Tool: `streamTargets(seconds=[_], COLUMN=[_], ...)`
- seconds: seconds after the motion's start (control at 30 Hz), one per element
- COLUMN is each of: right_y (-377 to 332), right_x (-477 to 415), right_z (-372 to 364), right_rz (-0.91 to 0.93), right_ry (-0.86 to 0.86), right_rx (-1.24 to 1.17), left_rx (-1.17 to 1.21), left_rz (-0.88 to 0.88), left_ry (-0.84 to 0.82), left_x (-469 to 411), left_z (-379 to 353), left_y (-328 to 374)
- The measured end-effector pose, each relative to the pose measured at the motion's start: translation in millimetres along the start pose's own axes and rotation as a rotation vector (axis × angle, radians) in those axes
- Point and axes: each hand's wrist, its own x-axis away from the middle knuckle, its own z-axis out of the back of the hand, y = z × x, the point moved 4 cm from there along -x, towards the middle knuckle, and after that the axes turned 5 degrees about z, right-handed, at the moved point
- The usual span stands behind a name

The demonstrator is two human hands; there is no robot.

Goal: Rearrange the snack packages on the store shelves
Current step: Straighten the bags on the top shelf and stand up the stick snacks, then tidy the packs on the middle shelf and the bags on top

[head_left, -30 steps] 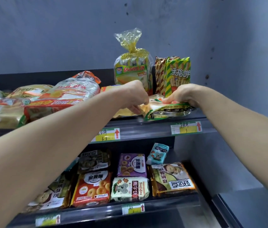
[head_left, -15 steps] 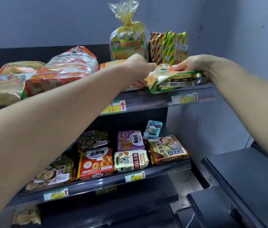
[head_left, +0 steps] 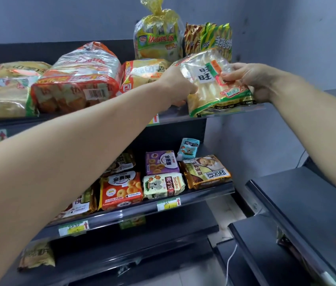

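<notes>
I see left hand [head_left: 178, 85] and right hand [head_left: 251, 79] both gripping the rice cracker pack [head_left: 210, 83]; pack tilted up, lower edge at the top shelf [head_left: 183, 117] front lip.

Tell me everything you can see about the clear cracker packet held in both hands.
The cracker packet is a clear, glossy plastic bag showing rows of pale crackers, with a white label in black characters, orange and green print, and a green-yellow bottom border. It is tilted, front face toward the camera, lower edge at the front of the top shelf. The left hand holds its left side; the right hand holds its right side, thumb on the front.
</notes>
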Motion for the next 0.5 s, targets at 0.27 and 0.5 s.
streamTargets(seconds=[0.27,0.5], right_y=[20,51], right_x=[24,59], right_z=[20,40], right_rz=[-0.023,-0.072], right_ry=[-0.105,-0.228], right_rx=[0.114,0.129], left_rx=[0.026,0.067], left_rz=[0.056,0.058], left_ry=[0.0,0.021], left_x=[22,57], left_z=[-17,-55], left_y=[3,-5])
